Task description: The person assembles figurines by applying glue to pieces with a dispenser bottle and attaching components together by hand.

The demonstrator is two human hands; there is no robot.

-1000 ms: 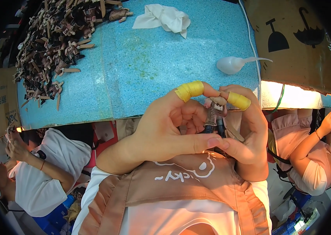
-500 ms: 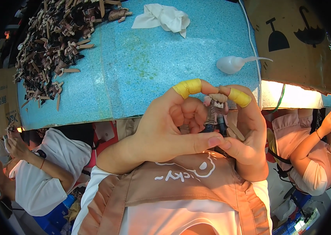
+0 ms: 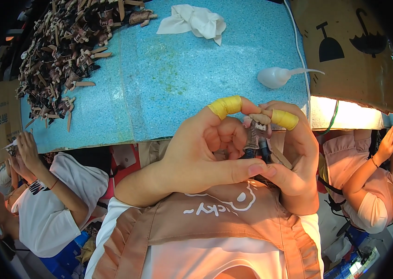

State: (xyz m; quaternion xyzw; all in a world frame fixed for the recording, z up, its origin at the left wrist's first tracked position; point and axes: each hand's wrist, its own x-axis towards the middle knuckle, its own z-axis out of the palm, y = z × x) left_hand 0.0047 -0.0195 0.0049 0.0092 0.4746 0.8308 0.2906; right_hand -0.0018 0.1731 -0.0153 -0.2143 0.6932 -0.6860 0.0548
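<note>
A small painted figurine (image 3: pixel 258 132) with a brownish body and dark legs is held upright between my two hands, in front of the table's near edge. My left hand (image 3: pixel 192 151) has its thumb at the figurine's legs and its yellow-taped forefinger at the top. From the other side, my right hand (image 3: pixel 296 149) pinches it likewise, thumb below and yellow-taped forefinger above. The two thumb tips meet beneath it. Part of a flat tan stick (image 3: pixel 281 158) shows beside the legs. Fingers hide the figurine's back and lower end.
Heaped similar figurines with tan sticks (image 3: pixel 62 56) cover the blue table's (image 3: pixel 159 111) far left. Behind lies a crumpled white cloth (image 3: pixel 192 21). A white squeeze bottle (image 3: pixel 274 77) with a thin spout lies right, near a white cable (image 3: pixel 298 42) and a cardboard box (image 3: pixel 354 42). Co-workers sit either side.
Both forefingers have shifted slightly at the figurine's top, and the figurine has tilted a little. The co-worker at left has raised their hands.
</note>
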